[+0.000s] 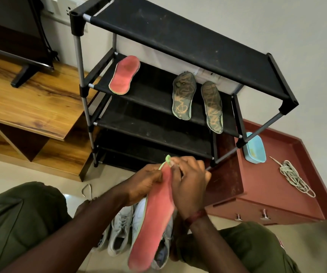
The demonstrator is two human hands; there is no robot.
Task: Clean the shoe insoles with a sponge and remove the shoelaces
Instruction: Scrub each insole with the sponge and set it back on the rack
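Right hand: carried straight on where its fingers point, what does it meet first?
The right hand pinches the green tip of the red insole; beyond that, probably the lowest tier of the black shoe rack, though depth is unclear.

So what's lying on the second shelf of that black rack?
On the second shelf are a red insole at the left and two dark patterned insoles at the right. The top shelf covers its rear right corner.

Black shoe rack [178,36] against pale wall [306,36]; wooden unit [30,99] left.
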